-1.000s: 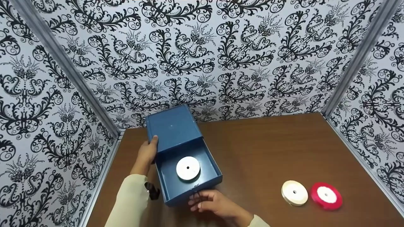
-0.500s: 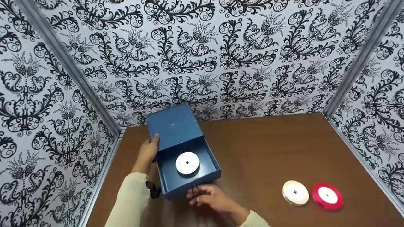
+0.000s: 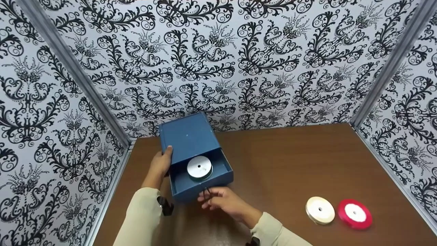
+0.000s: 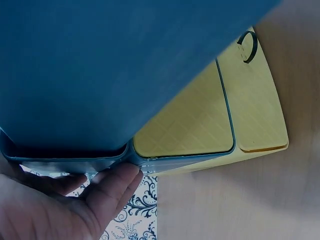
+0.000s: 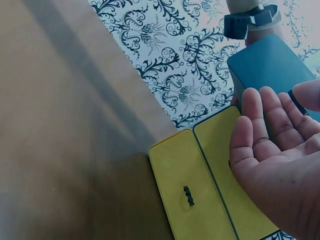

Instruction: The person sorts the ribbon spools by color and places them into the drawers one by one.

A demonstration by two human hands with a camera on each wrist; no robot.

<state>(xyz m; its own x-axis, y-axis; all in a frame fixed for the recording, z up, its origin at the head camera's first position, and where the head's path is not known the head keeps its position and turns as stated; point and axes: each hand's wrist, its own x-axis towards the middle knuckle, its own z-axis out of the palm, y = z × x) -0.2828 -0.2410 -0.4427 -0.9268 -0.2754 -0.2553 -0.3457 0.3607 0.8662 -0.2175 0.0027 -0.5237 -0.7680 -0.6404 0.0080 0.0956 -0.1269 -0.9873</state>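
Note:
A blue drawer box (image 3: 189, 136) stands at the left of the table, its blue drawer (image 3: 194, 189) partly pulled out toward me. Inside the drawer lies a white-faced ribbon spool (image 3: 205, 163), flat side up. My left hand (image 3: 160, 167) grips the box's left side, thumb along the top edge. At the drawer front, my right hand (image 3: 223, 202) pinches the black loop pull (image 5: 298, 102) between thumb and fingers. Yellow panels (image 4: 190, 120) with blue edges show on the box in both wrist views. Another black loop (image 4: 255, 47) is fixed to a yellow panel.
A cream ribbon spool (image 3: 320, 215) and a red ribbon spool (image 3: 364, 220) lie near each other at the right of the brown table (image 3: 290, 164). Patterned walls (image 3: 259, 58) enclose the table behind and at both sides.
My right hand has moved forward with the loop, and the drawer has slid further into the box, carrying the spool along. The left hand keeps its grip on the box.

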